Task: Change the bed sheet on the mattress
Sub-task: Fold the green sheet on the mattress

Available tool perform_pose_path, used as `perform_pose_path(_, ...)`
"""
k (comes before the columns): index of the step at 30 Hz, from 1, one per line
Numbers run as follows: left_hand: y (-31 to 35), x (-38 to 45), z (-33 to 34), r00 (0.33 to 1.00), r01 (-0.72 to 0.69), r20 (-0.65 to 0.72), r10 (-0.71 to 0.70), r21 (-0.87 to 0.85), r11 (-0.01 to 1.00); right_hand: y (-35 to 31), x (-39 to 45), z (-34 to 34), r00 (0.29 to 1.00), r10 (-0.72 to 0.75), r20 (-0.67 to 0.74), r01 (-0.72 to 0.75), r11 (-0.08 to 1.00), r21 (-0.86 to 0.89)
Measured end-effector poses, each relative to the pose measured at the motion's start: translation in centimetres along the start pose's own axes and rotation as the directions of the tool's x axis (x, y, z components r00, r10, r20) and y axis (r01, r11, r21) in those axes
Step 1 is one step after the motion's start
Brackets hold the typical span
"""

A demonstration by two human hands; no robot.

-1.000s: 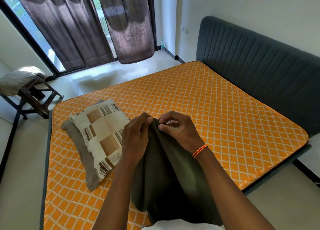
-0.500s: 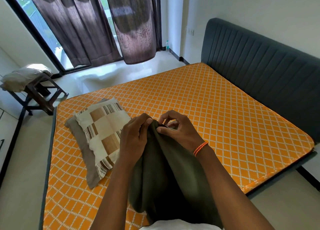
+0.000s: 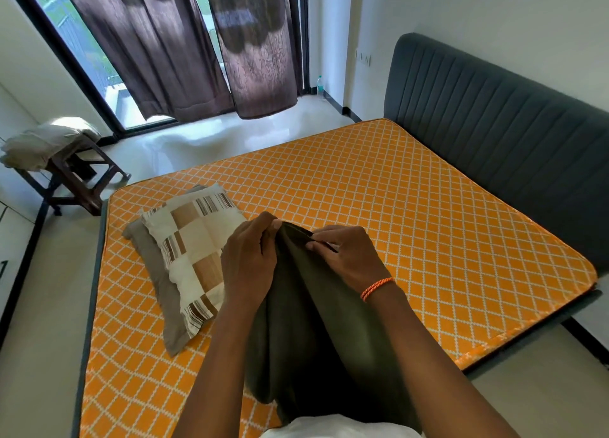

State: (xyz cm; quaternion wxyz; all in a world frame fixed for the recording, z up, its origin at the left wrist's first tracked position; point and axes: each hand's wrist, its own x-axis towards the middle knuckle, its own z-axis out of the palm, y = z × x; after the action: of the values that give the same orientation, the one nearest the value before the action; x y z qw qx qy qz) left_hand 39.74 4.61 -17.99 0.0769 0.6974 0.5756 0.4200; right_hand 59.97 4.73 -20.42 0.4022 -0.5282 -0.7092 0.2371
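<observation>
At lower centre, the left hand (image 3: 247,266) and right hand (image 3: 347,259) have drawn slightly apart along the dark green sheet (image 3: 303,322), each grip pinching its top edge. Unfolding seems begun (the orange mattress (image 3: 412,213) lies bare).

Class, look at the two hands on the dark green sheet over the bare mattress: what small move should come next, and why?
Probably draw the hands apart along the edge to open the fold. Both the left hand and right hand pinch the top of the green sheet close together, so it hangs bunched, while the orange mattress lies uncovered with pillows still on it.
</observation>
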Motion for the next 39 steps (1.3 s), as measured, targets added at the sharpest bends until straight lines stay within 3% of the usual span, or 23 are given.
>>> perform_pose_path(3, 0.2, 0.1, 0.1, 0.998, 0.049, -0.036, -0.046, 0.091, 0.995, -1.2, -0.8, 0.6, 0.974, -0.139, -0.177, 0.083, 0.952, -0.294)
perform_pose_path(7, 0.3, 0.2, 0.2, 0.998, 0.058, -0.042, -0.052, 0.157, 0.986, -2.5, -1.2, 1.7, 0.946, -0.147, -0.288, -0.036, 0.838, -0.544)
perform_pose_path(9, 0.4, 0.2, 0.4, 0.997, 0.070, -0.044, -0.064, 0.163, 0.984, -2.8, -1.2, 2.1, 0.949, -0.097, -0.299, -0.080, 0.846, -0.527)
perform_pose_path(12, 0.4, 0.3, 0.3, 0.995, 0.086, -0.065, -0.076, 0.162, 0.983, -2.6, -1.3, 1.9, 0.970, 0.010, -0.242, -0.074, 0.964, -0.254)
perform_pose_path(15, 0.2, 0.4, 0.1, 0.993, 0.102, -0.080, -0.089, 0.171, 0.980, -1.6, -1.6, 1.4, 0.991, 0.130, -0.018, -0.128, 0.987, 0.096)
perform_pose_path(17, 0.1, 0.2, 0.2, 0.992, 0.112, -0.078, -0.101, 0.163, 0.980, -1.1, -1.9, 1.4, 0.979, 0.170, 0.114, -0.188, 0.966, 0.178)
perform_pose_path(20, 0.1, -0.2, 0.4, 0.990, 0.132, -0.074, -0.122, 0.161, 0.978, -0.5, -1.5, 1.1, 0.980, 0.164, 0.115, -0.159, 0.986, -0.048)
perform_pose_path(23, 0.1, -0.2, 0.3, 0.987, 0.147, -0.092, -0.132, 0.170, 0.975, -0.9, -0.8, 0.8, 0.998, -0.005, -0.062, -0.024, 0.891, -0.453)
perform_pose_path(25, 0.0, 0.0, 0.3, 0.987, 0.143, -0.092, -0.128, 0.181, 0.973, -1.6, -0.2, 0.2, 0.981, -0.108, -0.164, 0.010, 0.863, -0.505)
perform_pose_path(27, -0.3, 0.1, 0.2, 0.986, 0.148, -0.100, -0.132, 0.179, 0.973, -1.9, 0.3, -0.7, 0.978, -0.121, -0.171, 0.050, 0.927, -0.370)
perform_pose_path(29, -0.5, 0.3, 0.0, 0.982, 0.162, -0.122, -0.143, 0.163, 0.973, -1.5, 0.5, -1.5, 0.995, -0.044, -0.088, 0.034, 0.993, -0.110)
perform_pose_path(33, -0.8, 0.5, -0.1, 0.979, 0.169, -0.139, -0.149, 0.147, 0.975, -0.9, -0.2, -2.2, 0.981, 0.041, 0.191, -0.085, 0.969, 0.230)
perform_pose_path(36, -0.8, 0.4, 0.1, 0.981, 0.159, -0.134, -0.140, 0.141, 0.977, -0.8, -0.7, -1.8, 0.941, 0.031, 0.336, -0.121, 0.961, 0.250)
perform_pose_path(39, -0.6, 0.2, 0.2, 0.983, 0.153, -0.127, -0.134, 0.152, 0.976, -0.4, -0.4, -1.6, 0.900, 0.098, 0.425, -0.139, 0.988, 0.066)
